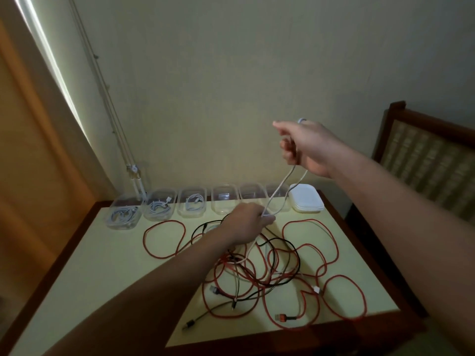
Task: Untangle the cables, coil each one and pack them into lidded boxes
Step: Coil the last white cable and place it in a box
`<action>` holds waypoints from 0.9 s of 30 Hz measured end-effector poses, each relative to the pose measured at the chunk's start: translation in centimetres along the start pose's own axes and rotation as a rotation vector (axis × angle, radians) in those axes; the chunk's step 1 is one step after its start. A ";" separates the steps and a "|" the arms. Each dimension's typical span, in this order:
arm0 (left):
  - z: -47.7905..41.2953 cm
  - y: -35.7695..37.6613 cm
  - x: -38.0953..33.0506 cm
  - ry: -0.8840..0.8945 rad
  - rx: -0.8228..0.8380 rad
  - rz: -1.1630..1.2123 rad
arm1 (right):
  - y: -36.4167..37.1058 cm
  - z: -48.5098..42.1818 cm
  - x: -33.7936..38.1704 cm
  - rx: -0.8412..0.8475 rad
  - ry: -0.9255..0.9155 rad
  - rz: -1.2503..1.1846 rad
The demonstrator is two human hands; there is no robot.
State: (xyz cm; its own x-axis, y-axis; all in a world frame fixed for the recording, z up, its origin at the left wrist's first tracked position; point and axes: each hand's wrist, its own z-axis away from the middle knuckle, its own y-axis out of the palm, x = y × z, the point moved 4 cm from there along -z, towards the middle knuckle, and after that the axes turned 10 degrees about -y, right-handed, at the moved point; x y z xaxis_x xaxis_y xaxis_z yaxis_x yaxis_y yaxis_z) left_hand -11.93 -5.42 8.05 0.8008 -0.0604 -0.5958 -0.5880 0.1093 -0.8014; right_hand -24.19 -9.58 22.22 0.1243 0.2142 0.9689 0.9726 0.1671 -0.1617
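Both bare arms reach forward: the right hand [303, 147] raised, fingers curled round a white cable [280, 188]; the left hand [245, 223] lower, pinching the same cable.

We see boxes [190, 205] lining the counter's [102, 265] back edge, lids [306, 200] stacked rightmost, tangled cables [259, 268] in front.

White cable [281, 188] above red-black tangle [259, 269]

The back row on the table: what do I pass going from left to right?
First box, packed → second box, packed → third box, packed → fourth box, empty → fifth box, empty → sixth box, behind the held cable → stack of white lids.
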 end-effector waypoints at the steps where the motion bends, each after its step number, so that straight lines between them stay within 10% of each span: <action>1: 0.0 -0.4 0.2 -0.018 -0.004 0.021 | -0.4 0.3 -0.6 0.005 -0.003 0.053; 15: -1.6 -9.6 -2.8 -0.091 -0.292 0.432 | 3.6 6.0 -12.1 0.302 -0.095 0.628; 27: -1.6 -14.2 -1.3 -0.160 -0.438 0.692 | 5.2 3.5 -11.9 0.089 -0.262 0.673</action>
State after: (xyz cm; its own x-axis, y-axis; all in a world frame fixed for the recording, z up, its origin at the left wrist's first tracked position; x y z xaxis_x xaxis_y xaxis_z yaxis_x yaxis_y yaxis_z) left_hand -4.78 -8.45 20.15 0.2299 0.0234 -0.9729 -0.9176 -0.3280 -0.2247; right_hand -21.35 -7.90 9.19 0.6284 0.5193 0.5792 0.6809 -0.0071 -0.7323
